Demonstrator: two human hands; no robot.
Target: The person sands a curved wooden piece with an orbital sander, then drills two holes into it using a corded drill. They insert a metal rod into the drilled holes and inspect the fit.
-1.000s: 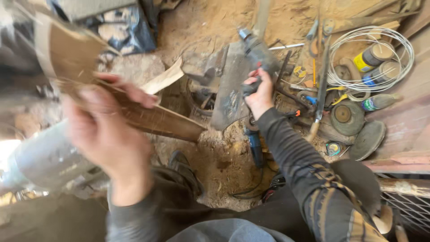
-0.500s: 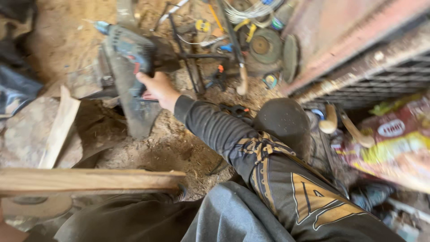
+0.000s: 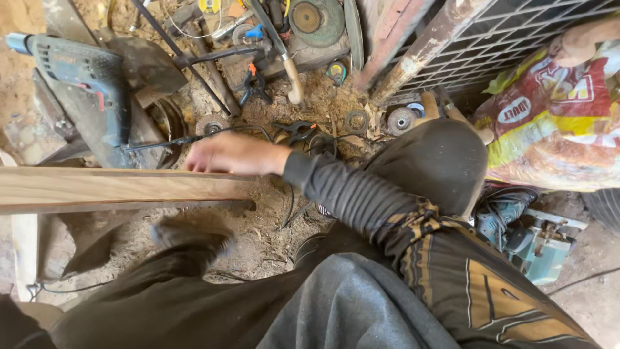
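My right hand [image 3: 229, 154] reaches left across my body, blurred by motion, with the fingers stretched out flat. It lies at the far edge of a long wooden plank [image 3: 116, 187], near the plank's right end. The plank runs level from the left edge of the view, above sandy, sawdust-strewn ground. A blue-grey electric drill [image 3: 87, 74] lies on a metal piece up and to the left, apart from the hand. Its black cord [image 3: 168, 141] trails toward the fingers. My left hand is out of view.
A wooden-handled hammer [image 3: 294, 81], a small black clamp [image 3: 252, 84], grinding discs [image 3: 316, 19] and metal rods lie at the top. At the right are a rusty wire-mesh frame [image 3: 510, 39], a red and yellow sack [image 3: 555, 123] and a teal power tool [image 3: 536, 242]. My knee [image 3: 433, 161] and shoe [image 3: 190, 236] are below.
My right hand has let go of the drill and moved down to the plank's far edge. The view has swung right and the plank sits higher in it.
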